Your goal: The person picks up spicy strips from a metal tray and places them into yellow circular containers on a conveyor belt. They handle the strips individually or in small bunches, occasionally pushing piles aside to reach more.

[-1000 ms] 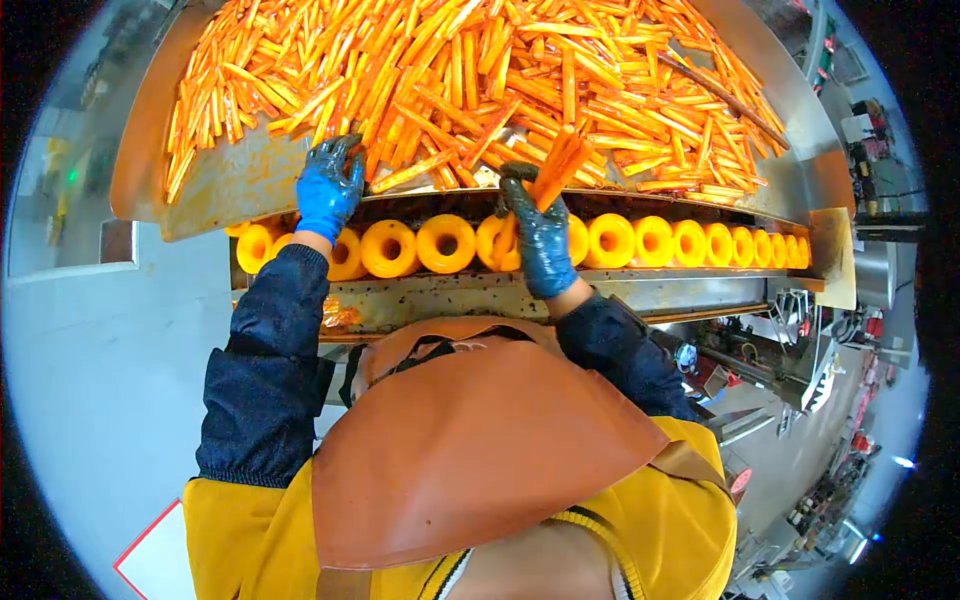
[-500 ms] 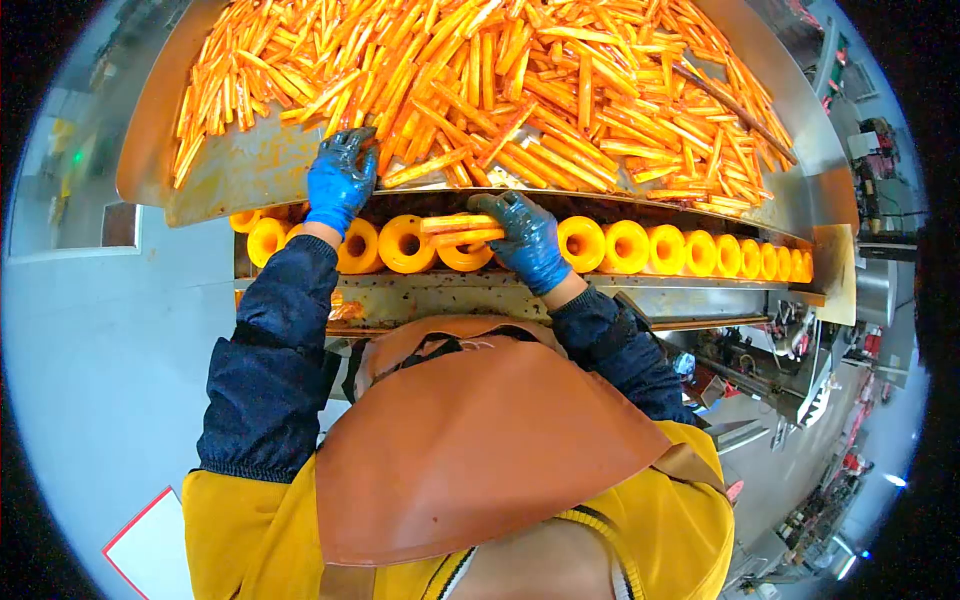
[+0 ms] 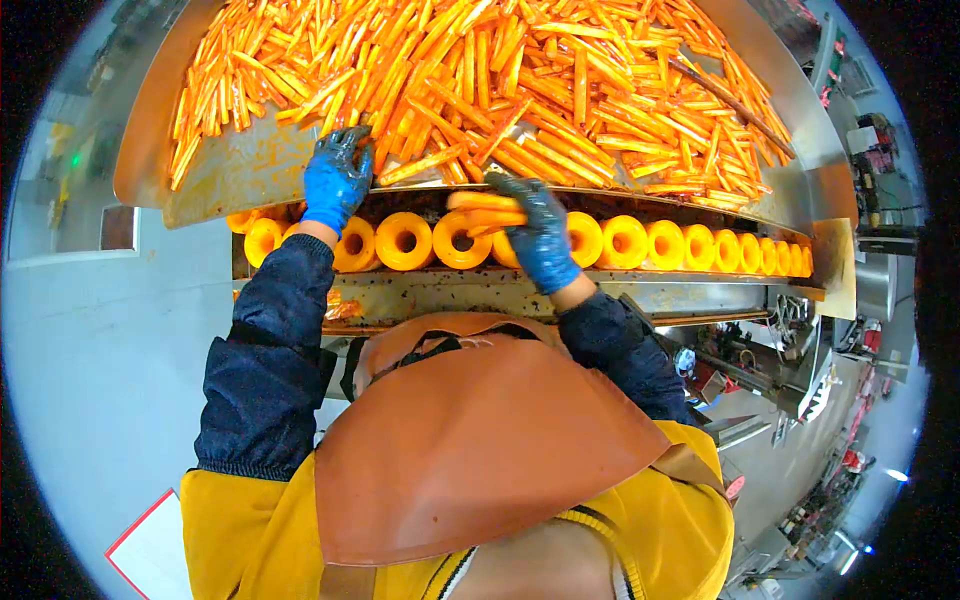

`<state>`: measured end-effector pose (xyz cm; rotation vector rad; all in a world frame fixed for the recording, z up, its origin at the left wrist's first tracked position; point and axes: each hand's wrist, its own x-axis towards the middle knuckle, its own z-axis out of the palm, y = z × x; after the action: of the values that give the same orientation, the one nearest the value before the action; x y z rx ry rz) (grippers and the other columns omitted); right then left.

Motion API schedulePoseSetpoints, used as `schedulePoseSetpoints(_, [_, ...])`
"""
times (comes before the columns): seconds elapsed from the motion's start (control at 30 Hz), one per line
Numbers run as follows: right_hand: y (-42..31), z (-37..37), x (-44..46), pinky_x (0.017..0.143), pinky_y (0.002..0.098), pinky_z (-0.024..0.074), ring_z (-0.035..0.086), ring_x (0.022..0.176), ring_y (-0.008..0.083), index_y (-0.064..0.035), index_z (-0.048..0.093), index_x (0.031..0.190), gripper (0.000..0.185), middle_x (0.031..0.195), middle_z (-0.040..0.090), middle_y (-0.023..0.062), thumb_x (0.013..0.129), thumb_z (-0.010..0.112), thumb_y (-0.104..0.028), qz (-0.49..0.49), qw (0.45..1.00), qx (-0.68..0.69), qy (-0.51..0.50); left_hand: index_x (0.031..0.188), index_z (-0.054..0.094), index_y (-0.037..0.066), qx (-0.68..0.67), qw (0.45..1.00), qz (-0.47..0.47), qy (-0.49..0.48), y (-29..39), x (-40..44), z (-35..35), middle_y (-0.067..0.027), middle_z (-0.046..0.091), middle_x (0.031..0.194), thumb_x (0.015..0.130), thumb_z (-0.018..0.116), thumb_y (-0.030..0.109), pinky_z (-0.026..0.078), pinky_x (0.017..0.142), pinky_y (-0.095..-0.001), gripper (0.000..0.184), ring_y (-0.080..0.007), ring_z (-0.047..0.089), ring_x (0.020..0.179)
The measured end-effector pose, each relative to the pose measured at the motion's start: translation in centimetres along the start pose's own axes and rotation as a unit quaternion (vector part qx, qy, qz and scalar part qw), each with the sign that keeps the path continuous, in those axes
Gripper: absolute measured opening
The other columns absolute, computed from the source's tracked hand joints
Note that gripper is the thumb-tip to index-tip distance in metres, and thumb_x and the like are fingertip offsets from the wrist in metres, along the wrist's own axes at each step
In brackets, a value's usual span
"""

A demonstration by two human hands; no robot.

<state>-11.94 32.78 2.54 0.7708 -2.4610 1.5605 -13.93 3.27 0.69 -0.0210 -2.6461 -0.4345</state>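
Some orange sticks [image 3: 485, 211] | held, right hand [image 3: 543, 238] | red-edged white panel [image 3: 155, 555]

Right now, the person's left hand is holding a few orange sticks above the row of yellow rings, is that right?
Not quite: the head view shows the right hand holding a few orange sticks above the row of yellow rings.

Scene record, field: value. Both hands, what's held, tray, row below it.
left hand: blue glove, at tray's near edge; grip unclear
right hand: blue glove, gripping held sticks
held sticks: orange, above the row
tray: metal, heaped with loose sticks; dark rod at right
row: yellow-orange rings, along tray's near side
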Motion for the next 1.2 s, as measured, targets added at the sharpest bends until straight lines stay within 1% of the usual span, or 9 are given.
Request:
schedulePoseSetpoints(0.1, [-0.1,1.8,-0.7,0.080,0.0379,0.0498,0.060,0.091,0.0339,-0.0274,0.052,0.124,0.060,0.114,0.056,0.0115,0.068,0.066,-0.011,0.048,0.991,-0.071,-0.100,0.109,0.060,0.015,0.012,1.000,-0.010,-0.026,-0.4,0.0,-0.2,-0.0124,0.061,0.105,0.083,0.059,0.021,0.046,0.086,-0.0404,0.027,-0.0330,0.055,0.099])
schedulePoseSetpoints(0.3, [0.0,0.4,0.6,0.079,0.0374,0.0503,0.061,0.092,0.0311,-0.0139,0.062,0.112,0.036,0.102,0.063,0.0134,0.076,0.067,-0.020,0.026,0.986,-0.117,-0.115,0.108,0.061,0.016,0.002,0.999,-0.021,-0.029,0.1,-0.1,-0.4,-0.0109,0.062,0.105,0.083,0.058,0.021,0.046,0.086,-0.0404,0.026,-0.0327,0.056,0.098])
schedulePoseSetpoints(0.37, [-1.3,0.1,1.1,0.073,0.0362,0.0509,0.062,0.089,0.0298,-0.0111,0.064,0.107,0.038,0.099,0.064,0.0123,0.076,0.067,-0.033,0.023,0.939,-0.222,-0.263,0.108,0.061,0.016,0.008,0.999,-0.022,-0.027,-0.1,-0.1,-0.2,-0.0108,0.062,0.105,0.083,0.059,0.021,0.047,0.085,-0.0403,0.025,-0.0327,0.056,0.097])
schedulePoseSetpoints(0.4, [-1.2,0.8,0.7,0.066,0.0367,0.0512,0.062,0.082,0.0305,-0.0097,0.065,0.100,0.036,0.091,0.064,0.0131,0.075,0.066,-0.036,-0.012,0.941,-0.234,-0.246,0.107,0.061,0.016,0.015,0.999,-0.022,-0.026,-0.2,-0.1,-0.1,-0.0107,0.062,0.105,0.083,0.059,0.021,0.047,0.085,-0.0403,0.025,-0.0327,0.056,0.097])
schedulePoseSetpoints(0.63, [-1.9,2.6,0.9,0.057,0.0404,0.0506,0.062,0.068,0.0305,-0.0106,0.063,0.097,0.026,0.082,0.060,0.0132,0.075,0.063,-0.024,-0.020,0.886,-0.327,-0.328,0.106,0.061,0.016,0.007,1.000,-0.011,-0.015,-0.2,0.0,-0.2,-0.0106,0.062,0.104,0.083,0.058,0.020,0.047,0.084,-0.0405,0.024,-0.0325,0.056,0.096])
schedulePoseSetpoints(0.77, [-1.2,1.9,0.7,0.057,0.0435,0.0520,0.064,0.069,0.0332,-0.0090,0.065,0.085,0.014,0.081,0.063,0.0167,0.076,0.058,-0.017,-0.064,0.946,-0.214,-0.234,0.105,0.061,0.015,0.004,0.999,-0.025,-0.024,0.3,-0.1,-0.5,-0.0119,0.062,0.102,0.082,0.058,0.021,0.047,0.083,-0.0410,0.024,-0.0331,0.056,0.096])
schedulePoseSetpoints(0.9, [-2.5,3.4,1.3,0.058,0.0433,0.0522,0.064,0.067,0.0332,-0.0082,0.067,0.085,0.016,0.076,0.063,0.0158,0.074,0.060,-0.017,-0.016,0.919,-0.270,-0.286,0.105,0.062,0.015,-0.003,1.000,-0.022,-0.018,0.1,0.0,-0.4,-0.0130,0.062,0.102,0.081,0.058,0.023,0.047,0.083,-0.0416,0.025,-0.0333,0.056,0.096])
schedulePoseSetpoints(1.03, [-3.1,6.4,1.9,0.060,0.0424,0.0501,0.062,0.070,0.0339,-0.0055,0.063,0.085,0.030,0.077,0.062,0.0157,0.073,0.067,-0.033,-0.054,0.899,-0.282,-0.330,0.105,0.062,0.014,0.007,1.000,-0.022,-0.021,0.1,0.0,-0.3,-0.0130,0.062,0.101,0.081,0.058,0.022,0.047,0.083,-0.0418,0.025,-0.0334,0.056,0.096])
schedulePoseSetpoints(1.2, [-1.7,2.6,4.6,0.068,0.0400,0.0510,0.062,0.081,0.0330,-0.0084,0.063,0.090,0.029,0.084,0.063,0.0151,0.075,0.067,-0.033,0.010,0.914,-0.362,-0.184,0.106,0.062,0.014,-0.006,1.000,-0.015,-0.008,-0.2,-0.1,-0.1,-0.0115,0.062,0.103,0.082,0.059,0.020,0.047,0.084,-0.0406,0.024,-0.0329,0.056,0.096])
